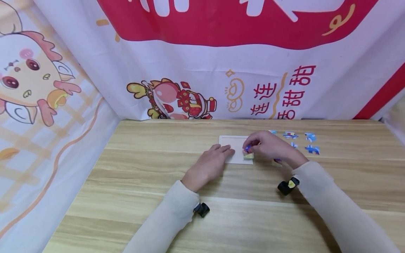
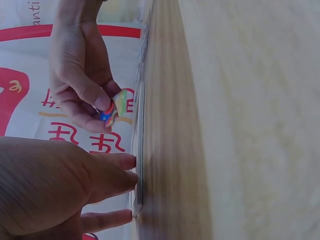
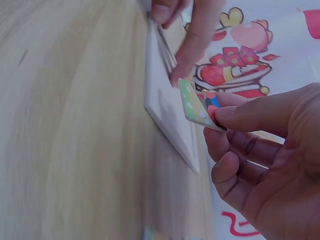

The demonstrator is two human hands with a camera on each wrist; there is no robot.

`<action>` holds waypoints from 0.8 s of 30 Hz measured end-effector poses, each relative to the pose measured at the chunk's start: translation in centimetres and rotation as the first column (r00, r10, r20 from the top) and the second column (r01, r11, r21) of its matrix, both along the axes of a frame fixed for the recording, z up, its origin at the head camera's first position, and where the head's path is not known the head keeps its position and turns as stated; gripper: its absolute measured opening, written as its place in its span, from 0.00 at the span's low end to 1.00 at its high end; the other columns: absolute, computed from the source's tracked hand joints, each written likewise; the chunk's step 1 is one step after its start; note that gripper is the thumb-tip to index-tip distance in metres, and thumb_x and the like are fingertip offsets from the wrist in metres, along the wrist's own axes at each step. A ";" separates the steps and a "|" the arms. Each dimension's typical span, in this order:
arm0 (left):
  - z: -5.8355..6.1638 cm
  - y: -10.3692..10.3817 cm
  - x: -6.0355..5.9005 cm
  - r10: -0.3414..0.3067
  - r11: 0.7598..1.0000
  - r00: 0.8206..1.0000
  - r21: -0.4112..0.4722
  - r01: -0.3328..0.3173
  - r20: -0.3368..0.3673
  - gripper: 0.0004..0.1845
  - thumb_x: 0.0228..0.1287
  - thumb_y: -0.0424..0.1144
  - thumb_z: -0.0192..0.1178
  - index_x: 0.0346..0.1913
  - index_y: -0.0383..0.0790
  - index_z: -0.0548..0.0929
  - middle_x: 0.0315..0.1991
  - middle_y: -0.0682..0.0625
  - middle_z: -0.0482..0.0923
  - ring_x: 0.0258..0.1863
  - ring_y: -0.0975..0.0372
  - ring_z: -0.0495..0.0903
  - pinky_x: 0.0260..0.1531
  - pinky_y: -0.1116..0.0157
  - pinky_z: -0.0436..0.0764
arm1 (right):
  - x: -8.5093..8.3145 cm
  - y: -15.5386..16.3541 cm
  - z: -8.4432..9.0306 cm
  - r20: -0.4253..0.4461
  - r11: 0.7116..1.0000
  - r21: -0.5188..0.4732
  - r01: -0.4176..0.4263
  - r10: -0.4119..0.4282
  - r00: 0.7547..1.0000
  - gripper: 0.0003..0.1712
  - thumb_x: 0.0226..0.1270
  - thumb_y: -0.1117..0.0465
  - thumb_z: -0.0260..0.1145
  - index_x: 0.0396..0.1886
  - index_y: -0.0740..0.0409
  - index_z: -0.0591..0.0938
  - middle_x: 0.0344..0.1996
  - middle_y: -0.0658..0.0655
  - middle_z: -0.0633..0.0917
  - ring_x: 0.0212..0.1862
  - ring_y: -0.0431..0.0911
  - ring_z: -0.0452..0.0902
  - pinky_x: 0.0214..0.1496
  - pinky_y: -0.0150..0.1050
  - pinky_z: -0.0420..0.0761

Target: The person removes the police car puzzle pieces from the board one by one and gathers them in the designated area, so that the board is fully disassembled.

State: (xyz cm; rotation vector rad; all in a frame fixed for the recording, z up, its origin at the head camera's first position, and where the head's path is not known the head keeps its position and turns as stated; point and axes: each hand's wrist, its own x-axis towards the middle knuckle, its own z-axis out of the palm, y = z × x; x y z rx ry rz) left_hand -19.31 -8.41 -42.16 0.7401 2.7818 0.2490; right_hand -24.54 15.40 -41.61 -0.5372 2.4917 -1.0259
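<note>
My right hand pinches a jigsaw puzzle piece between thumb and fingers. It has a green and yellow edge with blue and red print. The piece is tilted over the right end of a shallow white puzzle tray, its corner raised in the right wrist view. On the tray's left side, my left hand rests with its fingers extended, fingertips at the tray's surface and edge. In the left wrist view, those fingers reach the thin side of the tray.
Several loose puzzle pieces lie on the wooden table to the right, partly hidden behind my right hand and forearm. One dark-printed piece sits just under that wrist. A printed cloth hangs along the table's back edge.
</note>
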 end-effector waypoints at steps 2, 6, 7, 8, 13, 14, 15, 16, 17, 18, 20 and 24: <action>0.0 0.0 0.0 -0.002 1.000 1.000 0.004 0.002 -0.006 0.32 0.78 0.24 0.52 0.80 0.49 0.73 0.83 0.50 0.67 0.82 0.50 0.66 0.79 0.48 0.74 | 0.3 0.9 0.4 -0.003 1.000 0.001 0.000 0.000 1.000 0.12 0.77 0.68 0.66 0.49 0.52 0.93 0.50 0.54 0.92 0.53 0.51 0.82 0.58 0.48 0.81; 0.0 0.0 0.1 0.002 1.000 1.000 0.010 -0.002 -0.003 0.31 0.80 0.25 0.50 0.80 0.49 0.73 0.83 0.50 0.67 0.82 0.50 0.66 0.79 0.48 0.73 | 0.8 2.9 1.1 -0.003 1.000 0.028 0.007 -0.007 1.000 0.12 0.78 0.65 0.67 0.52 0.52 0.92 0.51 0.54 0.91 0.53 0.50 0.82 0.57 0.46 0.82; 0.0 0.0 0.1 0.005 1.000 1.000 0.010 -0.005 0.000 0.31 0.80 0.25 0.50 0.80 0.50 0.73 0.83 0.50 0.67 0.82 0.50 0.65 0.79 0.48 0.73 | 1.0 3.5 1.2 -0.006 1.000 0.027 0.003 -0.003 1.000 0.11 0.78 0.64 0.67 0.52 0.53 0.92 0.51 0.54 0.91 0.53 0.49 0.82 0.56 0.45 0.83; 0.0 0.0 0.1 0.010 1.000 1.000 0.010 -0.010 0.006 0.31 0.80 0.25 0.49 0.80 0.50 0.73 0.84 0.51 0.66 0.83 0.50 0.65 0.80 0.48 0.72 | 1.1 4.0 1.3 -0.021 0.999 0.040 0.003 -0.002 1.000 0.11 0.78 0.64 0.67 0.53 0.53 0.92 0.51 0.54 0.91 0.51 0.48 0.82 0.54 0.44 0.83; 0.0 0.0 0.1 0.026 1.000 0.999 0.009 -0.026 0.020 0.30 0.82 0.26 0.46 0.81 0.50 0.72 0.84 0.51 0.65 0.84 0.49 0.63 0.81 0.47 0.71 | 2.0 7.9 1.4 -0.034 0.997 0.064 0.048 -0.046 0.998 0.12 0.77 0.63 0.68 0.54 0.54 0.91 0.51 0.54 0.91 0.47 0.47 0.80 0.45 0.37 0.83; 0.0 0.0 0.1 0.024 1.000 1.000 0.009 -0.025 0.018 0.30 0.82 0.26 0.46 0.80 0.50 0.72 0.84 0.51 0.65 0.84 0.49 0.63 0.80 0.46 0.71 | 2.1 8.8 1.4 -0.036 0.995 0.077 0.061 -0.058 0.998 0.12 0.77 0.63 0.68 0.55 0.54 0.91 0.51 0.53 0.90 0.48 0.47 0.80 0.45 0.36 0.84; -0.1 0.1 0.1 0.023 1.000 1.000 0.010 -0.024 0.018 0.30 0.82 0.26 0.46 0.80 0.50 0.73 0.84 0.51 0.66 0.84 0.49 0.64 0.80 0.46 0.71 | 2.3 9.7 1.4 -0.031 0.994 0.082 0.071 -0.069 0.997 0.12 0.77 0.63 0.69 0.55 0.55 0.90 0.52 0.54 0.90 0.49 0.48 0.80 0.44 0.35 0.84; -0.1 0.1 0.2 0.022 1.000 1.000 0.009 -0.022 0.018 0.30 0.82 0.26 0.46 0.80 0.49 0.73 0.84 0.51 0.66 0.83 0.49 0.64 0.80 0.46 0.71 | 2.4 10.6 1.4 -0.025 0.992 0.096 0.084 -0.082 0.996 0.12 0.77 0.63 0.69 0.56 0.55 0.90 0.53 0.54 0.90 0.49 0.47 0.80 0.44 0.34 0.84; -0.1 0.1 0.2 0.023 1.000 1.000 0.009 -0.023 0.022 0.30 0.82 0.25 0.46 0.80 0.49 0.73 0.84 0.51 0.66 0.83 0.49 0.64 0.80 0.46 0.71 | 2.6 11.5 1.3 -0.022 0.989 0.109 0.097 -0.095 0.995 0.12 0.77 0.63 0.69 0.56 0.55 0.90 0.53 0.55 0.90 0.50 0.47 0.80 0.44 0.34 0.84; -0.1 0.1 0.2 0.023 1.000 0.999 0.009 -0.024 0.028 0.31 0.81 0.25 0.47 0.81 0.49 0.72 0.84 0.51 0.65 0.84 0.49 0.63 0.81 0.46 0.71 | 2.7 12.3 1.3 -0.023 0.987 0.118 0.107 -0.105 0.994 0.12 0.77 0.63 0.69 0.56 0.55 0.90 0.53 0.55 0.89 0.50 0.47 0.80 0.44 0.33 0.84; -0.1 0.1 0.2 0.026 1.000 0.999 0.008 -0.026 0.036 0.31 0.81 0.25 0.47 0.81 0.50 0.72 0.84 0.51 0.65 0.84 0.48 0.63 0.81 0.46 0.70 | 2.8 13.9 1.2 -0.033 0.982 0.146 0.123 -0.119 0.992 0.12 0.77 0.63 0.69 0.56 0.55 0.89 0.53 0.55 0.89 0.50 0.46 0.79 0.45 0.31 0.84; 0.0 0.2 0.1 0.029 1.000 0.999 0.001 -0.029 0.039 0.32 0.80 0.24 0.49 0.81 0.50 0.71 0.85 0.51 0.64 0.85 0.48 0.61 0.82 0.46 0.69 | 3.1 16.3 0.9 -0.054 0.974 0.177 0.143 -0.136 0.989 0.12 0.75 0.65 0.69 0.55 0.56 0.90 0.52 0.56 0.88 0.47 0.43 0.76 0.43 0.30 0.81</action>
